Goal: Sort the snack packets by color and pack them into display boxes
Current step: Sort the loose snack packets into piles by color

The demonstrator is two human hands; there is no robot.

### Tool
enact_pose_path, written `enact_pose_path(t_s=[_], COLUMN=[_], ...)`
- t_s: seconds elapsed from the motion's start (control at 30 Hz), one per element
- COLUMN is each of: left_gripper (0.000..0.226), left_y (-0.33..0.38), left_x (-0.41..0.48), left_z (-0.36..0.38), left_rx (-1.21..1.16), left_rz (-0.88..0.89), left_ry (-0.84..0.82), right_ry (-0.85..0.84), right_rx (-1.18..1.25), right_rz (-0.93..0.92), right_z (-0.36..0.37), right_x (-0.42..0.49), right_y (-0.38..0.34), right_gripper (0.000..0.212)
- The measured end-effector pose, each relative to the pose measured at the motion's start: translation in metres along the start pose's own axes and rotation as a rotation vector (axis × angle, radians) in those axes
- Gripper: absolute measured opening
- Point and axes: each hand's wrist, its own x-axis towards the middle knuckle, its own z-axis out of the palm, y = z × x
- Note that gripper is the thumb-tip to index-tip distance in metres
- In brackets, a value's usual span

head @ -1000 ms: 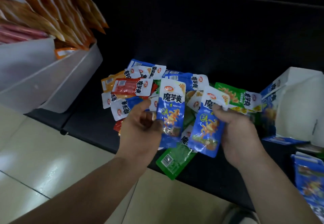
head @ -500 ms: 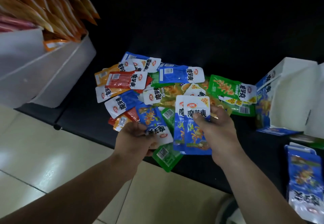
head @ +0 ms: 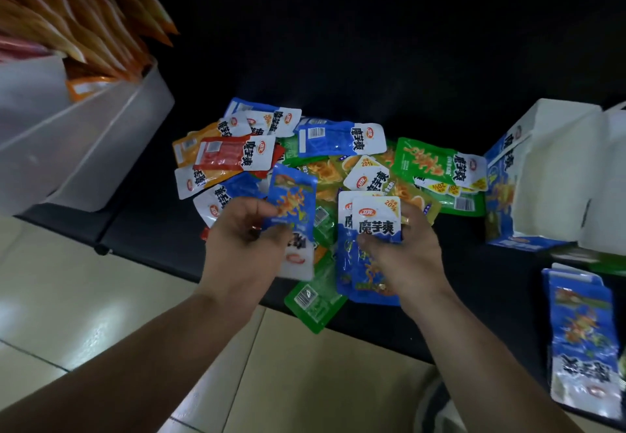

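A heap of snack packets (head: 338, 148) in blue, green, orange, red and yellow lies on the black bench (head: 372, 43). My left hand (head: 244, 239) pinches one blue packet (head: 293, 216), turned upside down, above the heap's near side. My right hand (head: 406, 246) grips two stacked blue packets (head: 369, 246), thumb across their fronts. An open blue-and-white display box (head: 548, 175) stands to the right of the heap. A green packet (head: 315, 300) hangs over the bench's front edge below my hands.
White bins (head: 84, 148) with upright orange and red packets sit at the left end of the bench. A flat blue display box (head: 582, 341) lies at the near right. Pale floor tiles (head: 67, 297) run below the bench's front edge.
My left hand passed its first blue packet over to my right hand's stack, then lifted another blue packet out of the heap. The right hand has stayed over the heap's near edge.
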Motion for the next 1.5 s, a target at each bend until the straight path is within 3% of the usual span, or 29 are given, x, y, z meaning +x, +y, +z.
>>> enact_pose_path(t_s=[0.1,0.2,0.37,0.5,0.63,0.77,0.93,1.03,1.17,1.37,1.5], left_gripper=[0.039,0.038,0.027,0.016,0.022,0.023,0.052,0.037,0.029,0.031,0.040], left_y=[0.007,0.002,-0.013,-0.023,-0.033,-0.039,-0.040,-0.038,-0.041,-0.048,-0.049], left_x=[-0.011,-0.029,-0.050,-0.071,-0.094,-0.107,-0.111,-0.119,-0.134,-0.142,-0.141], left_z=[0.016,0.045,0.089,0.121,0.155,0.179,0.193,0.202,0.222,0.232,0.229], left_rx=[-0.091,-0.064,0.134,0.269,0.296,0.314,0.244,0.235,0.197,0.327,0.482], left_rz=[-0.070,-0.140,0.020,0.128,0.019,-0.064,-0.136,-0.084,-0.100,0.120,0.275], left_ry=[-0.178,-0.275,-0.306,-0.400,-0.532,-0.564,-0.609,-0.696,-0.820,-0.858,-0.805], right_ry=[-0.014,-0.004,0.040,0.075,0.135,0.150,0.225,0.290,0.391,0.564,0.597], right_rx=[0.038,0.070,0.020,-0.054,-0.062,-0.139,-0.074,-0.054,-0.246,-0.741,-0.780], right_rz=[-0.002,-0.001,0.008,0.037,0.103,0.183,0.157,0.073,-0.048,-0.139,-0.124], right_z=[-0.014,-0.031,-0.078,-0.108,-0.129,-0.139,-0.162,-0.179,-0.205,-0.217,-0.221], right_x=[-0.005,-0.012,-0.024,-0.031,-0.030,-0.038,-0.055,-0.065,-0.065,-0.058,-0.054], right_y=[-0.010,-0.017,-0.013,-0.006,0.006,0.020,0.039,0.042,0.044,0.067,0.075], right_gripper=[0.054,0.046,0.033,0.042,0.031,0.014,0.025,0.030,0.042,0.066,0.069])
